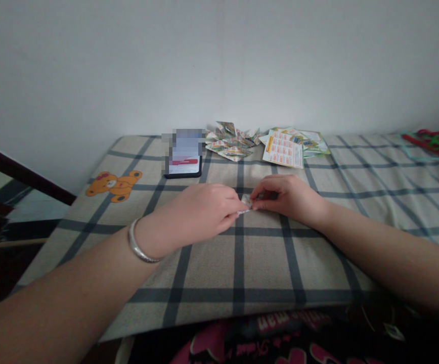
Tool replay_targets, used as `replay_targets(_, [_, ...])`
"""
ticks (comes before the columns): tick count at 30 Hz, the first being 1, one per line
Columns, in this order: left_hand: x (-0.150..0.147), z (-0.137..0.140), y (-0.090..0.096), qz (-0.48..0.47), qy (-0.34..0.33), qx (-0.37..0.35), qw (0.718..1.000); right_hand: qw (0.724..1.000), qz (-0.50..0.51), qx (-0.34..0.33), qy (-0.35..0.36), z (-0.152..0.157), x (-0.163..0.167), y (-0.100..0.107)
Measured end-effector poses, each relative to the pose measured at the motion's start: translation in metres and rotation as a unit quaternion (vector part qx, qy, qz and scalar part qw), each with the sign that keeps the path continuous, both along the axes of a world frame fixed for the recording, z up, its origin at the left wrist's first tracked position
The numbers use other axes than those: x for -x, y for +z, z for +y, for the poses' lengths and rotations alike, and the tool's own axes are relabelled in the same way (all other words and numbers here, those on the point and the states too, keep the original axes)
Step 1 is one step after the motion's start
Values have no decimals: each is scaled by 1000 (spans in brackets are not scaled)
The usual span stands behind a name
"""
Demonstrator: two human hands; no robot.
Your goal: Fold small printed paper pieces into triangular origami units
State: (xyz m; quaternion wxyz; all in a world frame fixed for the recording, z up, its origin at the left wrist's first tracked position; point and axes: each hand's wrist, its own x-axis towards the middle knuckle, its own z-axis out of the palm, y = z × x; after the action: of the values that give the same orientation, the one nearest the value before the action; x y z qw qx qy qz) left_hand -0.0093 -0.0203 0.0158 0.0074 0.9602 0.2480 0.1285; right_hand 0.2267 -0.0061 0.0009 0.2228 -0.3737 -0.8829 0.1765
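Observation:
Between my two hands is a small folded piece of printed paper (246, 198), held just above or on the checked tablecloth. My left hand (208, 210), with a silver bangle at the wrist, pinches its left side. The fingertips of my right hand (286, 194) close on its right side, thumb below and forefinger above. Most of the paper is covered by fingers, so its exact shape cannot be made out. Beyond the hands lies a pile of folded paper pieces (232, 144). To its right rest flat printed leaflets (284, 150) in a loose stack.
A phone (184, 156) with its screen lit lies at the back left, near the wall. An orange bear figure (114, 186) is on the cloth at the left. Colourful strands (437, 144) lie at the far right. The checked tablecloth (204, 273) reaches the table's front edge.

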Motion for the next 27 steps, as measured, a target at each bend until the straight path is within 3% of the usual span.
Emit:
replay_targets(16, [-3,-3,-3,74,44,-54,995,1000,7,9,21,5,0,-2])
replay_targets(27, [-3,-1,-5,38,27,-33,998,1000,2,-6,26,5,1,-2])
